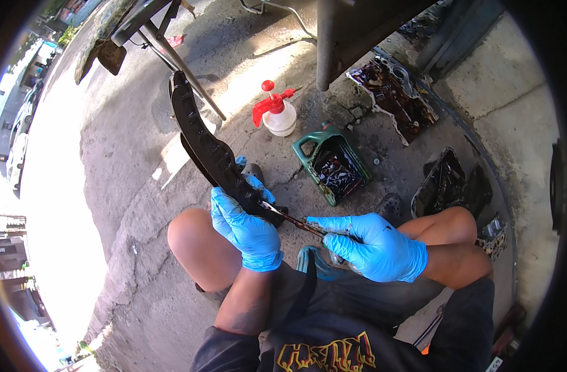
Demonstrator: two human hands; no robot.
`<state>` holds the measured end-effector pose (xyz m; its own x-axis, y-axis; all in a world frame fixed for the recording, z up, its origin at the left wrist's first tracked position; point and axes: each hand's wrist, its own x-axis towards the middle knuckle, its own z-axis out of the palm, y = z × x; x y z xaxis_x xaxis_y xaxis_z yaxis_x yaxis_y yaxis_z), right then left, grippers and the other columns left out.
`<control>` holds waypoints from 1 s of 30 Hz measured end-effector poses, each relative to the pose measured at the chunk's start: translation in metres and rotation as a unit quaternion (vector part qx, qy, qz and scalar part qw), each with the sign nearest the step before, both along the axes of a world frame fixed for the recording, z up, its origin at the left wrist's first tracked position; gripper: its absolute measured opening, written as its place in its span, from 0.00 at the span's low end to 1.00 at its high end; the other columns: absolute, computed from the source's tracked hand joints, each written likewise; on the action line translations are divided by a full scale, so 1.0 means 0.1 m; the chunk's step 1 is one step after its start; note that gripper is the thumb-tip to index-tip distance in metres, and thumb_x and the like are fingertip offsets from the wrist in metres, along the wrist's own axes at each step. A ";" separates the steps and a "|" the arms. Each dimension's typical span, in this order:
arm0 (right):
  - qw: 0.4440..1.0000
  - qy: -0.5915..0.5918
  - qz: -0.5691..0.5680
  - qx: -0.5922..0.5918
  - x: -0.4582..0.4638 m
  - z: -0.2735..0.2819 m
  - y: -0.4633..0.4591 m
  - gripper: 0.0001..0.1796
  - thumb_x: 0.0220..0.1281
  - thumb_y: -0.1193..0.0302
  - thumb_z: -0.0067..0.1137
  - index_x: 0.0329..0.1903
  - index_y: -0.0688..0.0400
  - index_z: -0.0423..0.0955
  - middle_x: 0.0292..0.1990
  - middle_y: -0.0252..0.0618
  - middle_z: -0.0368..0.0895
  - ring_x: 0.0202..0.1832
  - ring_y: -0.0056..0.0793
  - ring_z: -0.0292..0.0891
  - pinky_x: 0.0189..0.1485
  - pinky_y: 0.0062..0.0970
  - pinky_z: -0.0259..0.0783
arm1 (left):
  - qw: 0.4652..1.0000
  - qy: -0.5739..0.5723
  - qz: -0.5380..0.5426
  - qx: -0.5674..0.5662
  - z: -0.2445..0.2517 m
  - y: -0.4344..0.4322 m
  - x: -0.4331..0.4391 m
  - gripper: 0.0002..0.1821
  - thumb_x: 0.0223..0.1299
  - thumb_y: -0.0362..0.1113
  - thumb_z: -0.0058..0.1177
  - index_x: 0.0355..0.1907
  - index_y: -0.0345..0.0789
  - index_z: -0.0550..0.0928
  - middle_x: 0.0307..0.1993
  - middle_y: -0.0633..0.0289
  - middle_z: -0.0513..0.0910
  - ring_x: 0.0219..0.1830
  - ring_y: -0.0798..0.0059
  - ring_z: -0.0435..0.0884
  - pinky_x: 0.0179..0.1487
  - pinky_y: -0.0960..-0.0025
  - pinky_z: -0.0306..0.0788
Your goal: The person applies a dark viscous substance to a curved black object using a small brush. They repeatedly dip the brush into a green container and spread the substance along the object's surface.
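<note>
My left hand (246, 232), in a blue disposable glove, grips the lower end of a long, curved, blackened part (209, 139) that looks like a timing chain guide. The part slants up and away to the left, and ribbed pockets show along its face. In my right hand (381, 246), gloved the same way, is a slender oily tool (302, 224). Its shiny tip touches the guide's lower end beside my left fingers; smears hide what kind of tip it has. Beyond my hands, a cut-open green plastic oil jug (327, 162) lies on the ground, holding dark oily liquid.
A pump sprayer (279, 118) with a red head stands on the cracked concrete. To the right lie an oil-coated metal engine cover (393, 100) and a blackened pan (439, 181). A metal post (324, 46) and sheet overhang the far side. Another metal part (493, 235) sits beside my right knee.
</note>
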<state>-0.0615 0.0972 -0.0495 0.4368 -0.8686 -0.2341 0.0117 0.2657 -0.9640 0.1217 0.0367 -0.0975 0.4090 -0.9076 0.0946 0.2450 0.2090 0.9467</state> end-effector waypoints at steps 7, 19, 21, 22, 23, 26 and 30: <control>0.998 -0.040 -0.037 0.027 0.09 -0.03 0.10 0.23 0.74 0.76 0.50 0.69 0.62 0.69 0.30 0.26 0.76 0.30 0.11 0.66 0.34 0.19 0.69 | 1.000 0.000 -0.011 -0.014 0.01 0.03 -0.06 0.29 0.78 0.51 0.36 0.57 0.24 0.74 0.32 0.56 0.81 0.26 0.77 0.77 0.29 0.74 0.73; 0.852 0.324 0.025 -0.411 -0.12 -0.23 -0.15 0.27 0.62 0.67 0.61 0.65 0.53 0.74 0.24 0.40 0.73 0.19 0.40 0.73 0.19 0.38 0.65 | 0.977 0.169 -0.113 0.071 0.05 -0.02 0.02 0.29 0.78 0.52 0.36 0.54 0.25 0.76 0.27 0.60 0.78 0.25 0.76 0.75 0.27 0.74 0.70; 0.828 0.343 0.037 -0.442 -0.13 -0.20 -0.18 0.27 0.62 0.66 0.60 0.65 0.52 0.74 0.25 0.40 0.73 0.19 0.39 0.72 0.18 0.37 0.65 | 0.972 0.177 -0.132 0.079 0.04 -0.03 0.04 0.29 0.77 0.53 0.36 0.55 0.25 0.75 0.27 0.60 0.78 0.25 0.76 0.74 0.27 0.74 0.69; 0.815 0.352 0.043 -0.457 -0.14 -0.18 -0.19 0.27 0.63 0.66 0.60 0.66 0.52 0.73 0.25 0.40 0.72 0.19 0.39 0.72 0.18 0.36 0.65 | 0.970 0.179 -0.139 0.084 0.04 -0.03 0.04 0.30 0.77 0.53 0.36 0.55 0.25 0.75 0.28 0.61 0.77 0.25 0.76 0.74 0.27 0.74 0.69; 0.815 0.353 0.051 -0.457 -0.14 -0.18 -0.21 0.27 0.63 0.66 0.60 0.66 0.52 0.73 0.25 0.40 0.73 0.19 0.40 0.73 0.19 0.37 0.65 | 0.969 0.180 -0.146 0.088 0.04 -0.03 0.04 0.30 0.77 0.54 0.36 0.55 0.25 0.75 0.28 0.61 0.77 0.26 0.77 0.74 0.27 0.74 0.69; 0.840 0.321 0.066 -0.433 -0.18 -0.17 -0.26 0.27 0.64 0.67 0.59 0.67 0.53 0.73 0.26 0.41 0.75 0.21 0.41 0.74 0.22 0.37 0.68 | 0.963 0.178 -0.174 0.105 0.07 -0.03 0.07 0.31 0.77 0.55 0.36 0.57 0.24 0.73 0.27 0.62 0.76 0.26 0.76 0.74 0.27 0.73 0.69; 0.919 0.144 0.041 -0.364 -0.18 -0.23 -0.37 0.26 0.65 0.71 0.60 0.66 0.54 0.73 0.28 0.45 0.78 0.25 0.43 0.76 0.30 0.35 0.73 | 0.937 0.233 -0.233 0.114 0.11 -0.02 0.10 0.32 0.77 0.56 0.35 0.58 0.24 0.73 0.26 0.62 0.75 0.24 0.76 0.73 0.26 0.72 0.69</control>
